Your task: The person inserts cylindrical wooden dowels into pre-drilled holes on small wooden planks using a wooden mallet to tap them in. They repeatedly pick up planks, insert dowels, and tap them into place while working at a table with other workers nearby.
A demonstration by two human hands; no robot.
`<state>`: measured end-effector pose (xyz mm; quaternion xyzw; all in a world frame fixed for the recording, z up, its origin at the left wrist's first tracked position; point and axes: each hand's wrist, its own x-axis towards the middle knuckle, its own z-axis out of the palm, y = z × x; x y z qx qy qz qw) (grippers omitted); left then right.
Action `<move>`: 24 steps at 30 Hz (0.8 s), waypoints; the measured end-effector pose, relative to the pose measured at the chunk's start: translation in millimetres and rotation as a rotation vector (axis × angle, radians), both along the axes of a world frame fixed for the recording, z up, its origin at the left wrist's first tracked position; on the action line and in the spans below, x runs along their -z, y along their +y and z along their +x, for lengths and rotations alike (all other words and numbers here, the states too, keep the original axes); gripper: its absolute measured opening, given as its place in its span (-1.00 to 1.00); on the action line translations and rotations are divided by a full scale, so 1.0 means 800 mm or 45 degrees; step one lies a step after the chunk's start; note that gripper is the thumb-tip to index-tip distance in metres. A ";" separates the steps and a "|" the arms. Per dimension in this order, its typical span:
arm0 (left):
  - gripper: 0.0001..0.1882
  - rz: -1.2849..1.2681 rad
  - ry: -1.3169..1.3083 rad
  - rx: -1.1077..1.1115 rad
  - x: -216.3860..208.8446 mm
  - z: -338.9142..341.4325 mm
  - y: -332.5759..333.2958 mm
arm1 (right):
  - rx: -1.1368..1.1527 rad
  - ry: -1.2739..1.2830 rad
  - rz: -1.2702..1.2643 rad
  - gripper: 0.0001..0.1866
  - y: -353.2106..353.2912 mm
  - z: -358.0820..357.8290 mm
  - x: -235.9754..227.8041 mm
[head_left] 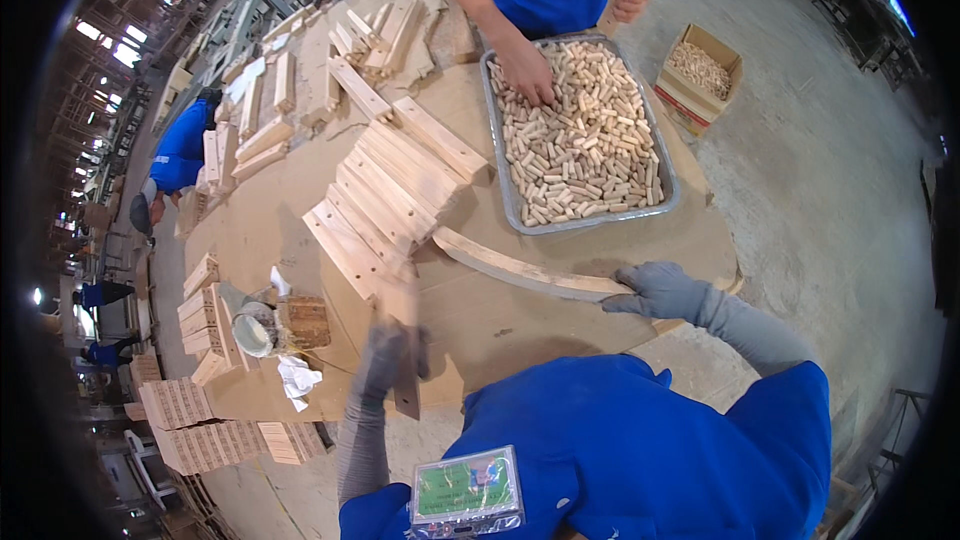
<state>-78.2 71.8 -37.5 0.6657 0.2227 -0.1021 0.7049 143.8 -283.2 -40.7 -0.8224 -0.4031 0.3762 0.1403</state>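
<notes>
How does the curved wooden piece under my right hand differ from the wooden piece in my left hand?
The curved wooden piece is long, arched and lies flat on the table, with the right hand resting on one end. The piece in the left hand, a straight wooden block, is shorter, blurred and lifted off the table. Both are pale bare wood, and both hands wear grey gloves.
</notes>
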 end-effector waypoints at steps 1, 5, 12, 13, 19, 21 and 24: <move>-0.50 -0.167 0.007 -0.302 -0.004 0.009 0.006 | -0.001 -0.030 -0.098 -0.36 0.000 -0.001 0.014; -0.67 -0.400 -0.373 -1.158 -0.045 0.084 0.023 | 0.020 -0.480 0.324 -0.39 0.009 0.017 0.068; -0.73 -0.666 -0.615 -1.102 -0.002 0.135 0.056 | 0.175 -0.679 0.471 -0.69 0.154 0.091 0.116; -0.73 -0.633 -0.608 -1.117 0.000 0.144 0.048 | 0.183 -0.688 0.360 -0.71 0.169 0.089 0.116; -0.76 -0.554 -0.655 -1.190 0.027 0.172 0.043 | 0.627 -0.383 0.461 -0.67 0.179 0.087 0.088; -0.79 -0.654 -0.673 -1.210 0.023 0.186 0.027 | 0.839 -0.239 0.693 -0.69 0.174 0.085 0.082; -0.79 -0.608 -0.670 -1.206 0.009 0.187 0.014 | 1.140 0.457 1.001 -0.74 0.165 0.085 0.059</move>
